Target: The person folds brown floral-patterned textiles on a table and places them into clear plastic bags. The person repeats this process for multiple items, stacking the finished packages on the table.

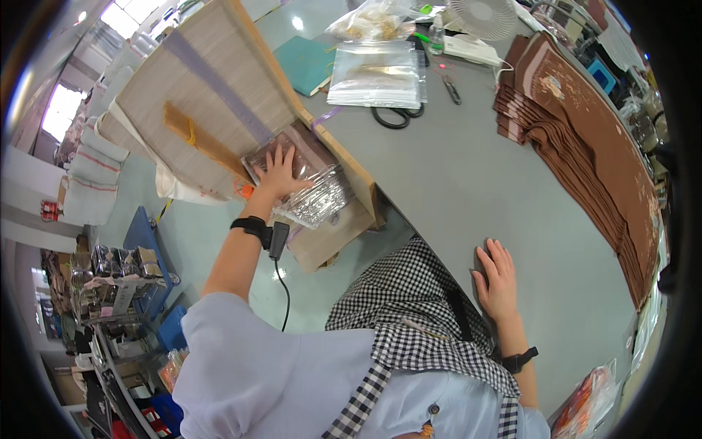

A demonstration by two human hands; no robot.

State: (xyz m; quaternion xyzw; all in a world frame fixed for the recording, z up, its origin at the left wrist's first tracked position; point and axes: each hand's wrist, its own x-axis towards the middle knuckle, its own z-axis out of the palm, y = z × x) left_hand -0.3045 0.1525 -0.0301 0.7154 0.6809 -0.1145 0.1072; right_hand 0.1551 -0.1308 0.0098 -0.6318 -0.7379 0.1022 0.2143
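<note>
My left hand (278, 175) lies with fingers spread on a stack of clear plastic packets (319, 199). Folded brown cloth (301, 146) shows through the top one. The stack sits in the corner of a wooden box or stand (212, 80) beside the table. My right hand (497, 282) rests flat on the grey table (453, 183) near its edge, fingers stretched out and holding nothing. Far to the right lies a long pile of folded brown patterned cloths (578, 139).
Clear plastic bags (376, 73) lie at the back of the table, by black-handled scissors (398, 117), a small cutter (452, 89) and a teal folder (303, 64). A white fan (482, 16) stands behind. A blue trolley (142, 245) is on the floor at left.
</note>
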